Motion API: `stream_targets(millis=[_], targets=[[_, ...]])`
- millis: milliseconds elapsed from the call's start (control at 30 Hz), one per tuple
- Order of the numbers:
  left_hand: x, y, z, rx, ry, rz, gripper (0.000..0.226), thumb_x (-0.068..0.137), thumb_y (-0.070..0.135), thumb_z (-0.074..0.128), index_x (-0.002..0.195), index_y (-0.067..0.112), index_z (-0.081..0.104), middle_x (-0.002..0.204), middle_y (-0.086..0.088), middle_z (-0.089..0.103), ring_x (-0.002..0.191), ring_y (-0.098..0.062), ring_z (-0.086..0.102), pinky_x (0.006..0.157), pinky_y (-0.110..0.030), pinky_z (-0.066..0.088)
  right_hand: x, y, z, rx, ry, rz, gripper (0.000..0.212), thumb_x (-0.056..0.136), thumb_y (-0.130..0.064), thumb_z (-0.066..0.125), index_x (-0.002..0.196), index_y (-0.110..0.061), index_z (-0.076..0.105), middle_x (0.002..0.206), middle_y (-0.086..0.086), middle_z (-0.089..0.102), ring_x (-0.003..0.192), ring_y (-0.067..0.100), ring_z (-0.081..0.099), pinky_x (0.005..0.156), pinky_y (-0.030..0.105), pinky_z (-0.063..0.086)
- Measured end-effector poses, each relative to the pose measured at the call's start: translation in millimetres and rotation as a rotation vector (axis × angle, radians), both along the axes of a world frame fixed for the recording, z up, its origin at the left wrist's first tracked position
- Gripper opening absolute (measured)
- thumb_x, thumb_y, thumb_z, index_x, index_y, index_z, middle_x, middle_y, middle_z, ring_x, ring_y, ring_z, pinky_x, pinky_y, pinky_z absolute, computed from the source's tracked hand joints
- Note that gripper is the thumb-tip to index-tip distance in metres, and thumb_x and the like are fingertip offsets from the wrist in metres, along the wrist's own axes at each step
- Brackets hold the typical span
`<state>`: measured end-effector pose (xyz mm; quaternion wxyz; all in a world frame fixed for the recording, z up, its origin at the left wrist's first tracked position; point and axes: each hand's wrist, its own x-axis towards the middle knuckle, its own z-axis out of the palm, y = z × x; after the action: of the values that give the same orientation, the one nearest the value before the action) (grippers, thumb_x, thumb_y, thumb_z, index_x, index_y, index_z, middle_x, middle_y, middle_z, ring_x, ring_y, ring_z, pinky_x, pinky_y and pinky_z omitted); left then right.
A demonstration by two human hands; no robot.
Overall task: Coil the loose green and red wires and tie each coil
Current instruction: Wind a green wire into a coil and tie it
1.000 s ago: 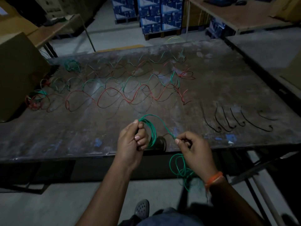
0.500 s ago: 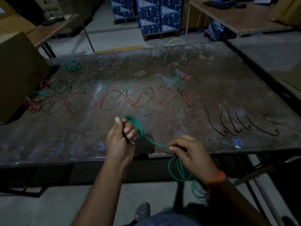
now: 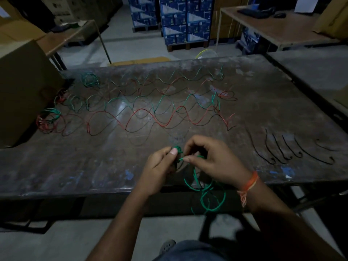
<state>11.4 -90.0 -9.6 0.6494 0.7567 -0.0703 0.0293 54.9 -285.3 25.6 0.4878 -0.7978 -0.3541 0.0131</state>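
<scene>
My left hand (image 3: 160, 166) grips a small green wire coil (image 3: 178, 149) above the table's near edge. Close beside it, my right hand (image 3: 211, 161) pinches the same green wire between thumb and forefinger. The wire's loose end (image 3: 209, 196) hangs in loops below the table edge. Wavy loose green and red wires (image 3: 150, 113) lie spread across the middle of the dark worn table (image 3: 75, 166). Finished coils sit at the left: a green coil (image 3: 90, 80) at the back and a red and green bundle (image 3: 48, 119) near the box.
Several short black tie wires (image 3: 282, 149) lie in a row at the right. A large cardboard box (image 3: 24, 91) stands at the table's left end. Other tables and stacked blue cartons (image 3: 180, 19) fill the background.
My right hand has come up and in to meet the left, and the green coil between them looks smaller and tighter. The hanging wire loops now dangle lower right.
</scene>
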Motion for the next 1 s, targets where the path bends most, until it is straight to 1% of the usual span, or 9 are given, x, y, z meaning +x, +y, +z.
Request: stream_targets(millis=[133, 267, 333, 433, 600, 700, 833, 933, 1000], targets=[[-0.5, 6.1, 4.2, -0.156, 0.098, -0.142, 0.026, 0.096, 0.027, 0.053, 0.078, 0.009, 0.047, 0.056, 0.009, 0.031, 0.047, -0.004, 0.024, 0.043, -0.016, 0.021, 10.2, 6.3, -13.8, 0.108, 0.185, -0.002, 0.014, 0.088, -0.006, 0.075, 0.095, -0.014, 0.066, 0.088, -0.006, 0.067, 0.083, 0.006, 0.064, 0.079, 0.025, 0.052], [4.5, 16.5, 1.5, -0.304, 0.135, -0.061, 0.027, 0.094, 0.028, 0.051, 0.072, 0.014, 0.045, 0.052, 0.004, 0.029, 0.044, -0.006, 0.020, 0.042, -0.017, 0.019, 12.7, 6.1, -36.0, 0.168, 0.230, -0.180, 0.009, 0.092, -0.012, 0.069, 0.099, -0.018, 0.068, 0.094, -0.005, 0.071, 0.091, 0.009, 0.068, 0.084, 0.024, 0.054], [6.1, 24.3, -1.1, -0.363, 0.142, -0.024, 0.027, 0.094, 0.030, 0.053, 0.072, 0.015, 0.046, 0.052, 0.003, 0.027, 0.043, -0.007, 0.019, 0.042, -0.016, 0.017, 13.5, -0.6, -51.4, 0.077, 0.273, -0.298, 0.013, 0.095, -0.015, 0.068, 0.107, -0.020, 0.069, 0.099, -0.005, 0.072, 0.093, 0.009, 0.068, 0.088, 0.028, 0.056], [9.3, 31.2, -6.5, -0.472, 0.167, 0.028, 0.026, 0.091, 0.033, 0.057, 0.074, 0.016, 0.050, 0.052, 0.004, 0.027, 0.043, -0.006, 0.018, 0.040, -0.014, 0.018, 7.9, -1.6, -74.2, -0.166, 0.325, -0.282, 0.027, 0.095, -0.023, 0.067, 0.123, -0.022, 0.064, 0.105, -0.009, 0.069, 0.093, 0.002, 0.066, 0.093, 0.031, 0.055], [15.4, 43.7, -15.1, -0.469, 0.191, 0.156, 0.026, 0.102, 0.025, 0.052, 0.079, 0.014, 0.050, 0.050, 0.007, 0.030, 0.040, -0.003, 0.020, 0.038, -0.014, 0.017, 0.6, 13.0, -92.2, -0.061, 0.332, -0.313, 0.014, 0.096, -0.020, 0.061, 0.090, -0.029, 0.070, 0.076, -0.011, 0.068, 0.069, -0.002, 0.058, 0.071, 0.033, 0.050], [19.6, 58.4, -24.4, -0.416, 0.199, 0.228, 0.028, 0.105, 0.022, 0.045, 0.079, 0.014, 0.052, 0.050, 0.006, 0.031, 0.040, -0.004, 0.020, 0.038, -0.015, 0.016, -0.5, 16.8, -94.1, 0.061, 0.401, -0.286, 0.015, 0.097, -0.024, 0.057, 0.089, -0.025, 0.069, 0.075, -0.008, 0.064, 0.073, 0.005, 0.055, 0.069, 0.034, 0.046], [20.1, 68.4, -31.1, -0.345, 0.209, 0.188, 0.027, 0.104, 0.027, 0.050, 0.080, 0.014, 0.054, 0.052, 0.005, 0.029, 0.041, -0.005, 0.018, 0.038, -0.015, 0.016, -6.5, 32.0, -88.6, 0.224, 0.580, -0.223, 0.020, 0.097, -0.029, 0.055, 0.092, -0.014, 0.067, 0.082, -0.007, 0.065, 0.076, 0.002, 0.056, 0.072, 0.022, 0.044], [13.8, 65.0, -29.4, -0.333, 0.231, 0.094, 0.028, 0.106, 0.022, 0.045, 0.080, 0.012, 0.053, 0.051, 0.003, 0.028, 0.041, -0.006, 0.018, 0.039, -0.015, 0.017, -7.6, 49.9, -90.9, 0.046, 0.322, -0.334, 0.015, 0.095, -0.031, 0.066, 0.110, -0.030, 0.064, 0.105, -0.012, 0.061, 0.092, -0.001, 0.059, 0.080, 0.023, 0.051], [9.8, 62.5, -26.7, -0.333, 0.232, 0.049, 0.028, 0.106, 0.020, 0.044, 0.081, 0.011, 0.053, 0.050, 0.004, 0.029, 0.041, -0.006, 0.019, 0.039, -0.014, 0.017, -8.0, 61.3, -89.3, -0.023, 0.241, -0.343, 0.033, 0.093, -0.021, 0.070, 0.123, -0.034, 0.060, 0.119, -0.011, 0.059, 0.102, -0.001, 0.061, 0.082, 0.021, 0.055]])
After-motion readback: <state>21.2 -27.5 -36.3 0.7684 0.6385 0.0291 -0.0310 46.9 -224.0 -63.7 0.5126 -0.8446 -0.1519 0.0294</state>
